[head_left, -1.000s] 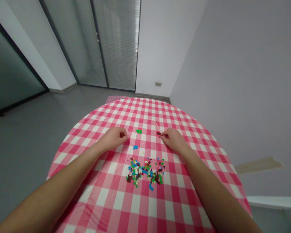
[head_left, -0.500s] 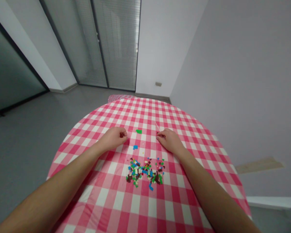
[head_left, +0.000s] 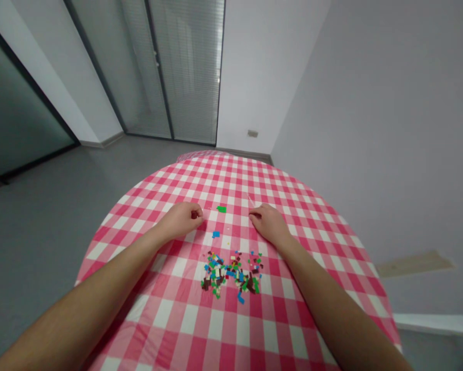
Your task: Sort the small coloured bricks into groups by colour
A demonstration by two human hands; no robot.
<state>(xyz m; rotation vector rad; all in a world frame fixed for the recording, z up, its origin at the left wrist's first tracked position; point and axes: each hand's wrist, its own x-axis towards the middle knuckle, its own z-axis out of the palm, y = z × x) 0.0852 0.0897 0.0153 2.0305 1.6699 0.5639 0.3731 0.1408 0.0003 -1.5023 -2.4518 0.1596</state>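
My left hand (head_left: 181,219) rests on the cloth, its fingers curled round toward the thumb; whether anything small sits in them is hidden. Across from it, my right hand (head_left: 268,222) has thumb and forefinger pinched close together, on something too small to make out, if anything. Between the two hands lie a flat green piece (head_left: 221,209) and, nearer me, a small blue piece (head_left: 216,234). Closer still is a loose pile of tiny building bricks (head_left: 231,273) in blue, green, brown, white and other colours, apart from both hands.
A red-and-white checked cloth (head_left: 200,327) covers the round table, with slight wrinkles at the near left. Glass doors (head_left: 185,77) stand beyond the far side. A plain wall (head_left: 389,129) rises on the right, and grey floor (head_left: 49,216) shows at the left.
A dark speck at my right fingertips no longer shows, and those fingers look slightly closer together. My left hand and the loose pieces stay in place.
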